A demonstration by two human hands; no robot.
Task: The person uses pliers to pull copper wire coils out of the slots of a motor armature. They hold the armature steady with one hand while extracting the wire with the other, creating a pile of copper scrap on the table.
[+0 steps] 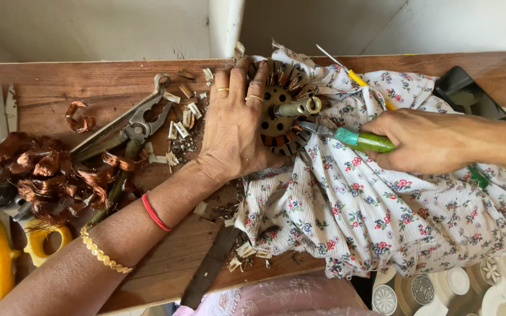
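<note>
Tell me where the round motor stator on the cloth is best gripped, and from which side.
Probably by its outer rim, from the side away from the tool. The stator lies flat on the floral cloth with its shaft upright; the left hand already presses its left edge, while the right hand works green-handled pliers in from the right.

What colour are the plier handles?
Green and teal on the pliers; head view shows it.

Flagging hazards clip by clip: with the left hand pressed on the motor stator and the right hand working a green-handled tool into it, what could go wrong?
1. The green-handled tool points toward the left hand; a slip could jab its fingers.
2. The stator sits on loose floral cloth, so it may shift under force.
3. Copper wire scraps and cutters crowd the left forearm and could scratch it.
</note>
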